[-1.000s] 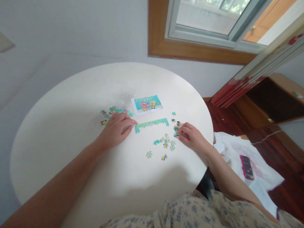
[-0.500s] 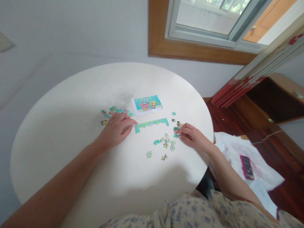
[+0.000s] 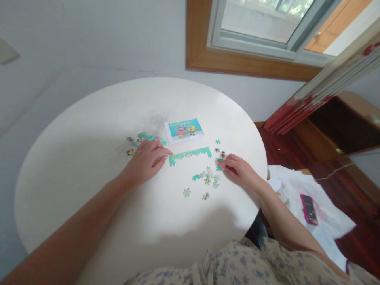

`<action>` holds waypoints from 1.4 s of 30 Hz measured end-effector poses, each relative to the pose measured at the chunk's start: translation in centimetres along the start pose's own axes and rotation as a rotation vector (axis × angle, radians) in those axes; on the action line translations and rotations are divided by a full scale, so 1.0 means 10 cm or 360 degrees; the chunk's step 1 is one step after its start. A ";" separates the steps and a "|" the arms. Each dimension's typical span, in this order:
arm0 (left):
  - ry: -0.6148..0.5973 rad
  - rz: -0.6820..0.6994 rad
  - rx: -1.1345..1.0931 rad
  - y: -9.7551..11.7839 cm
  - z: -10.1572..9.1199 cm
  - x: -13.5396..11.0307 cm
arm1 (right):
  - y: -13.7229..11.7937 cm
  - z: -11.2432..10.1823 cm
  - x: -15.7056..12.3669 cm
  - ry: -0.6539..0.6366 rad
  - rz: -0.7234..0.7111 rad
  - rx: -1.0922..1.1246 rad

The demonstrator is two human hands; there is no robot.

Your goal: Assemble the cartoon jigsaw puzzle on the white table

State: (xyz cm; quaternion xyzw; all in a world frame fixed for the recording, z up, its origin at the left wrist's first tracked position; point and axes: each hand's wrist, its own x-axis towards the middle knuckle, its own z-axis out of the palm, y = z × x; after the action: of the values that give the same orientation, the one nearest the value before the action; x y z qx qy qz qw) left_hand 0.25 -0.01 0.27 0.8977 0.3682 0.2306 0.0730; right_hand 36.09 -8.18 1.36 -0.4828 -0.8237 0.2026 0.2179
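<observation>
My left hand (image 3: 147, 161) rests on the table, its index finger and thumb apart, with the fingertips at the left end of a joined strip of teal jigsaw pieces (image 3: 190, 153). To the right of the strip, my right hand (image 3: 239, 170) has its fingers pinched at a teal puzzle piece (image 3: 219, 168), partly hidden by the fingertips. Another teal piece (image 3: 219, 161) lies just above it. Several loose pieces (image 3: 208, 175) lie below the strip, some pale and face down. Behind my left hand is a pile of puzzle pieces (image 3: 142, 137), partly covered.
A cartoon reference picture (image 3: 185, 130) lies beyond the strip on the round white table (image 3: 89, 118). Single pieces (image 3: 187, 192) lie nearer to me. Right of the table are white papers (image 3: 329, 211) with a pink-edged phone (image 3: 308, 208). A window (image 3: 255, 27) is ahead.
My right fingers have shifted slightly, and the teal piece under them has turned or moved a little. My left hand and the strip stay in place.
</observation>
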 end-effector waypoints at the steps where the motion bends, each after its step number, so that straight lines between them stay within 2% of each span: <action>1: 0.0001 -0.0006 0.0000 0.00 0.00 0.00 | -0.01 -0.01 0.01 -0.0002 -0.0013 -0.0007; 6: -0.0004 -0.0022 -0.0019 -0.02 0.01 -0.01 | -0.21 0.00 0.11 -0.0026 -0.0191 -0.0037; 10: -0.0002 -0.0011 -0.0005 0.00 0.01 0.00 | -0.41 0.13 0.29 -0.0178 -0.0383 -0.0170; 13: 0.0013 -0.0013 -0.0003 0.03 -0.02 0.00 | -0.49 0.23 0.39 -0.0251 -0.0356 -0.0295; 17: 0.0006 -0.0016 -0.0003 0.06 -0.04 0.02 | -0.50 0.27 0.41 -0.0308 -0.0304 -0.0244; 28: -0.0007 -0.0048 -0.0010 0.06 -0.03 0.01 | -0.51 0.33 0.33 -0.0283 -0.0302 -0.0136; 31: -0.0015 -0.0052 0.0017 0.05 -0.03 0.00 | -0.45 0.27 0.35 -0.0208 -0.0353 -0.0081; 33: -0.0029 -0.0050 0.0031 0.03 -0.03 0.00 | -0.33 0.16 0.39 -0.0078 -0.0319 -0.0047; 35: -0.0036 -0.0043 0.0036 0.02 -0.03 0.00 | -0.16 0.04 0.46 0.0151 -0.0092 -0.0079; 37: -0.0033 -0.0034 0.0035 0.02 -0.03 0.00 | 0.03 -0.06 0.54 0.0284 0.0186 -0.0156; 39: -0.0025 -0.0035 0.0029 0.03 -0.04 0.01 | 0.21 -0.11 0.63 0.0307 0.0369 -0.0242; 42: -0.0010 -0.0045 -0.0002 0.05 -0.05 0.01 | 0.37 -0.10 0.74 0.0280 0.0434 -0.0318</action>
State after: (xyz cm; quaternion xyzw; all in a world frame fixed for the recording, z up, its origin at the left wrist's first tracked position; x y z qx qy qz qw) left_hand 0.38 -0.29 0.94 0.8930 0.3805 0.2271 0.0780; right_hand 36.06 0.19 1.37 -0.6251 -0.7443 0.1046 0.2105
